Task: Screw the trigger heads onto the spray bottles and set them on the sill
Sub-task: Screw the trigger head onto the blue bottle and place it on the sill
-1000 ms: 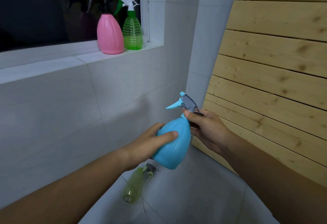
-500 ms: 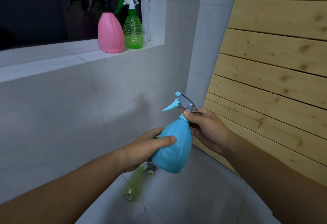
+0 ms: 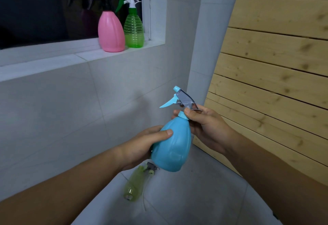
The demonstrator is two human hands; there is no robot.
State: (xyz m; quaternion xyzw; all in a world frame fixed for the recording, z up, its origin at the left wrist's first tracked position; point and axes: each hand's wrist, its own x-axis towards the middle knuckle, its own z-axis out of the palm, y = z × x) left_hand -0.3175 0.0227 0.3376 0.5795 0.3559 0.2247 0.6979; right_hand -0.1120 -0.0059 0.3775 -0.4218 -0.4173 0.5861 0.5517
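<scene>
Both hands were on the rounded blue plastic spray bottle [image 3: 171,146], held in mid-air.
The left hand [image 3: 142,146] grasped its body; the right hand [image 3: 205,127] pinched the collar under the grey-and-blue trigger head [image 3: 182,98]. A pink bottle [image 3: 111,31] and a ribbed green bottle [image 3: 134,29] stood at the white sill's [image 3: 53,61] right end; a yellow-green bottle [image 3: 135,182] lay on the floor.

a single wide-angle view from the person's head looks forward and down into a tiled corner. both forearms reach in from the bottom edge, close to the lens, with the left hand [image 3: 142,146] and right hand [image 3: 205,127] near the centre. the window sill [image 3: 53,61] runs across the upper left, farther off, and the floor [image 3: 186,198] lies below. straight edges bow toward the borders.
</scene>
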